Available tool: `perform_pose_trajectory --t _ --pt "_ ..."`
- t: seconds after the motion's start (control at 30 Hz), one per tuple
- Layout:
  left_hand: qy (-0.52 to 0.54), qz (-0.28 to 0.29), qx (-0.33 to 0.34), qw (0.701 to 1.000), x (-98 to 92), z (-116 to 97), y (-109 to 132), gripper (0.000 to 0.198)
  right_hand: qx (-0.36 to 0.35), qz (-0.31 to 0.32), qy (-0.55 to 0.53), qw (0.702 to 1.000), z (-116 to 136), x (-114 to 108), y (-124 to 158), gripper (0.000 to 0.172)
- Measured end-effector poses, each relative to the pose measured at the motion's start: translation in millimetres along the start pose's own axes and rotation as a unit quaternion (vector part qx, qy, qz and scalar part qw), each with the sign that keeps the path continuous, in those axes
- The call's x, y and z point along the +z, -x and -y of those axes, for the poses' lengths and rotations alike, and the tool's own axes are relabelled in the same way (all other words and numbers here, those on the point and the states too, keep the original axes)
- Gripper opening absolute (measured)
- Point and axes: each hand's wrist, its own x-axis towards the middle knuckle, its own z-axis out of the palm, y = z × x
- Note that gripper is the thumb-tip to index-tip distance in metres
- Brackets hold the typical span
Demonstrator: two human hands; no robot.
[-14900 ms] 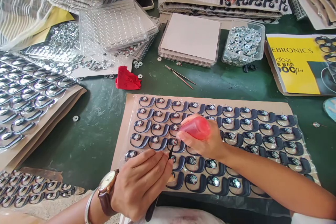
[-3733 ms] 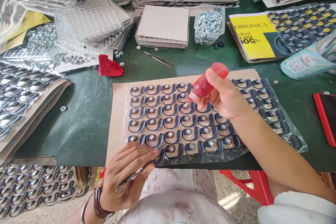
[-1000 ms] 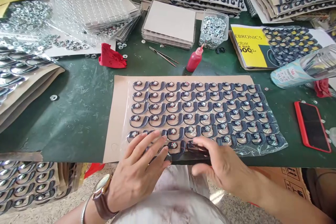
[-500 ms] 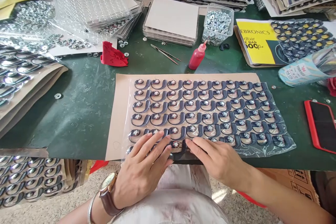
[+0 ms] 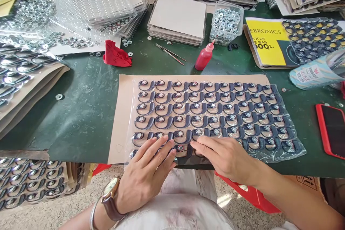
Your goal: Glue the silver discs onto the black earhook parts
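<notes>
Rows of dark ear-hook earphone shells [image 5: 198,107], each with a small round metal-and-white part, lie on a clear plastic sheet [image 5: 129,115] over a brown cardboard [image 5: 118,125]. My left hand [image 5: 147,172] rests flat over the lower left of the rows, fingers stretched out. My right hand [image 5: 228,158] is at the bottom row with its fingers drawn together. Its fingertips touch the right side of an ear-hook shell [image 5: 181,148] lying between my hands. Whatever the right fingers pinch is hidden beneath them.
Beyond the cardboard are tweezers [image 5: 171,54], a red squeeze bottle [image 5: 204,57], a red cloth [image 5: 115,54] and a plastic tub of metal discs [image 5: 226,25]. A red-cased phone [image 5: 331,129] lies at right. Stacked trays [image 5: 178,18] stand behind; more shell sheets [image 5: 24,75] are left.
My right hand has shifted slightly right and up, its fingers bunched closer together. My left hand stays in place. The view has moved a little.
</notes>
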Motion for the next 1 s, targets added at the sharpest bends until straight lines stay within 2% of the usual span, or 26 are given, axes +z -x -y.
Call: perform_pose_trajectory --t 0.27,0.47,0.63,0.73,0.83,0.93,1.0 --pt "0.014 0.010 -0.010 1.000 -0.4 1 3 0.028 -0.021 0.039 -0.022 0.999 -13 -5 -6 0.034" --pt "0.019 0.031 -0.014 0.999 -3.6 -2 -10 0.028 -0.059 0.010 0.046 0.997 -6 -6 -7 0.033" --pt "0.038 0.047 -0.020 0.998 -6.8 0 -24 0.026 -0.034 -0.008 0.087 0.996 8 -17 -3 0.035" --pt "0.071 0.074 -0.056 0.993 -10.8 0 -30 0.023 0.053 -0.025 0.070 0.996 9 -30 10 0.034" --pt "0.105 0.100 -0.072 0.987 -15.4 -1 -33 0.025 0.216 -0.103 0.011 0.971 -4 -38 30 0.033" --pt "0.111 0.058 -0.052 0.991 -18.0 5 -22 0.034 0.386 -0.181 -0.081 0.901 -32 -40 57 0.034" --pt "0.103 0.001 -0.033 0.994 -13.5 22 -4 0.039 0.475 -0.239 -0.086 0.843 -57 -42 80 0.034"
